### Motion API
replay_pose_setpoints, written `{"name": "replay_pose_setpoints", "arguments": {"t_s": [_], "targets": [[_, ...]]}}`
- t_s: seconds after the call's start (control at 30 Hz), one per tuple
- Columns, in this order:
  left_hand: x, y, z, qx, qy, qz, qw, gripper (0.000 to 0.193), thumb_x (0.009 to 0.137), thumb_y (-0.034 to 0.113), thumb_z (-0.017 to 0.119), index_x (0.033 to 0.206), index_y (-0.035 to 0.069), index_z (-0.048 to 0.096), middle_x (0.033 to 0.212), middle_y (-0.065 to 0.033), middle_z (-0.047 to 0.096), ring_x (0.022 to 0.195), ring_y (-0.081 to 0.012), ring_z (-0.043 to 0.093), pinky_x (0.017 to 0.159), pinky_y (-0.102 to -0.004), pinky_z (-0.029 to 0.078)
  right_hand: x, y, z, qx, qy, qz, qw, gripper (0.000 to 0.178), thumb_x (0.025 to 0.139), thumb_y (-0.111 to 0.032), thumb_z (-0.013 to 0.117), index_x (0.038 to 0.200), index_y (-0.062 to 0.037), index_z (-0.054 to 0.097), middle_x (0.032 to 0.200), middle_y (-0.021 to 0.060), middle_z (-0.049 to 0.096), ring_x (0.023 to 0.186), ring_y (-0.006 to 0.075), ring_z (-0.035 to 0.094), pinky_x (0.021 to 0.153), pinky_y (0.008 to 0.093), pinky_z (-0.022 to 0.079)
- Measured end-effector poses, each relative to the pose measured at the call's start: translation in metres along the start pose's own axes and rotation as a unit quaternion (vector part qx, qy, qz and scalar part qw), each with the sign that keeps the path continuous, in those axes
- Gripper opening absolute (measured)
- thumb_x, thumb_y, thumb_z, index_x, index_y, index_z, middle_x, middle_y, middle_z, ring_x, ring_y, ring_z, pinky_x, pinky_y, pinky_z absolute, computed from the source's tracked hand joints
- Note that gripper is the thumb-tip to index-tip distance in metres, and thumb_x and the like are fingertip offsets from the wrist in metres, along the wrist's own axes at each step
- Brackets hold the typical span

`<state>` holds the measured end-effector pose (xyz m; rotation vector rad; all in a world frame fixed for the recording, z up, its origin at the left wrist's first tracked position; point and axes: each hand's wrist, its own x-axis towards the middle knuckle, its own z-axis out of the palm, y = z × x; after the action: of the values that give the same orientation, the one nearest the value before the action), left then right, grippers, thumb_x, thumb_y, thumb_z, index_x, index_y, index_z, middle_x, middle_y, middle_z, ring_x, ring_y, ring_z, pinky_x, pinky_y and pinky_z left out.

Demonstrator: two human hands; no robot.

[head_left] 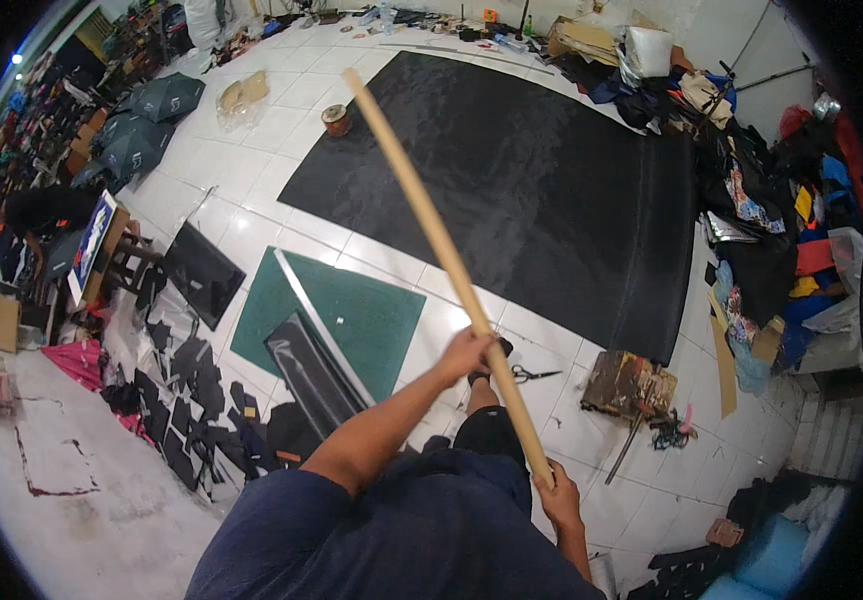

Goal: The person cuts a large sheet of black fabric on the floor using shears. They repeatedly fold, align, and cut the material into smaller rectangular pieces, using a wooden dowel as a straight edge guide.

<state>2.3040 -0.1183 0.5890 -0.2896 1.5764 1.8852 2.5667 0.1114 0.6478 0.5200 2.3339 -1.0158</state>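
Observation:
A long tan pole [416,195] slants across the view from upper left to lower right, held above the floor. My left hand [465,355] is closed around its middle part. Lower down, my right hand [557,497] grips the near end. Beneath the pole's far half, a large black sheet [551,215] lies spread on white tiles. Black-handled scissors [534,375] rest on the floor to the right of my left hand. A green cutting mat [251,325] lies to the left, bearing a pale straight strip [301,290] and a folded dark glossy sheet [301,360].
A worn, stained block [629,385] stands right of the scissors. Past the black sheet's left edge sits a small round tin or spool [335,121]. Dark scraps [191,380] litter the left floor. Heaped fabrics and plastic [811,250] line the right side; umbrellas [136,140] stand far left.

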Motion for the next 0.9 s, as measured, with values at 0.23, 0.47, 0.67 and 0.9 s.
{"name": "replay_pose_setpoints", "arguments": {"t_s": [0.23,0.47,0.67,0.9], "targets": [[0.095,0.047,-0.104,-0.039,0.238,0.042,0.969,0.034,0.093,0.032,0.056,0.111,0.004,0.057,0.089,-0.0067,0.057,0.080,-0.0195,0.057,0.068,-0.0327,0.048,0.234,-0.086,-0.045,-0.118,-0.070,-0.106,0.985,0.052,0.084,-0.055,0.062,0.108,-0.0090,0.054,0.091,0.0193,0.069,0.086,0.0405,0.066,0.073,0.0489,0.052],[0.046,0.021,-0.057,0.688,-0.205,-0.028,0.696,0.055,0.084,0.039,0.060,0.127,0.005,0.056,0.131,-0.0206,0.053,0.123,-0.0381,0.049,0.104,-0.0449,0.038,0.414,-0.133,-0.041,-0.163,-0.110,-0.174,0.965,0.051,0.088,-0.057,0.053,0.110,-0.0108,0.052,0.090,0.0223,0.067,0.083,0.0424,0.066,0.073,0.0507,0.052],[0.056,-0.036,-0.101,0.306,-0.434,-0.139,0.836,0.042,0.097,0.024,0.045,0.131,0.001,0.052,0.138,-0.0176,0.049,0.131,-0.0313,0.042,0.109,-0.0419,0.033,0.491,-0.138,-0.048,-0.198,-0.157,-0.149,0.956,0.047,0.092,-0.049,0.050,0.126,-0.0156,0.049,0.107,0.0177,0.064,0.099,0.0381,0.062,0.084,0.0500,0.049],[0.338,-0.162,-0.202,0.342,-0.296,-0.277,0.848,0.037,0.092,0.025,0.054,0.117,-0.002,0.057,0.117,-0.0184,0.059,0.107,-0.0338,0.057,0.093,-0.0451,0.046,0.716,0.031,0.021,-0.256,-0.018,-0.187,0.948,0.056,0.090,-0.045,0.055,0.140,-0.0236,0.042,0.111,0.0145,0.059,0.106,0.0333,0.057,0.086,0.0484,0.050]]}}
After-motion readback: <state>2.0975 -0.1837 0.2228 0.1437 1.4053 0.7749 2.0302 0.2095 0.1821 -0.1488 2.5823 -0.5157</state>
